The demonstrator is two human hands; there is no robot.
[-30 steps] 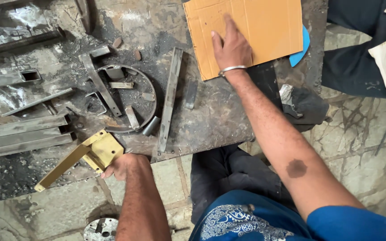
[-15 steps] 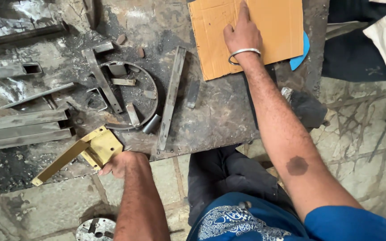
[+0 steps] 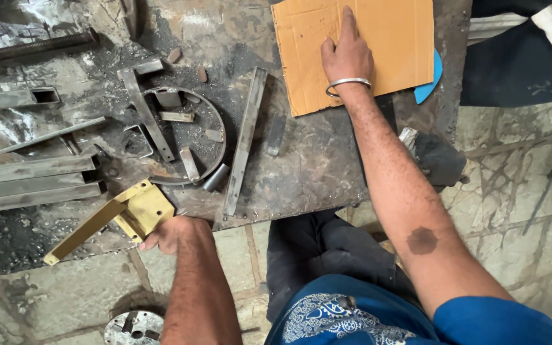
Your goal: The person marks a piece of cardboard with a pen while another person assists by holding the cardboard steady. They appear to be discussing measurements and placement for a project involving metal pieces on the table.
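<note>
My left hand [image 3: 174,234] grips the square end of a yellow metal bracket [image 3: 107,217] that lies at the near edge of a dirty metal worktable [image 3: 314,166]; its long arm points down-left. My right hand [image 3: 346,54], with a metal bangle on the wrist, rests flat on a brown cardboard sheet [image 3: 391,38] at the far right of the table, index finger stretched forward. A blue disc [image 3: 430,80] sticks out from under the cardboard's right edge.
A steel ring with welded bars [image 3: 186,137], a flat steel strip [image 3: 244,144] and several square tubes [image 3: 33,179] lie on the table's left. Another person's dark trousers [image 3: 519,70] show at the top right. A round metal part [image 3: 132,327] lies on the stone floor.
My right hand has slid farther up the cardboard and the index finger now points forward. The left hand still holds the yellow bracket, nearly unmoved.
</note>
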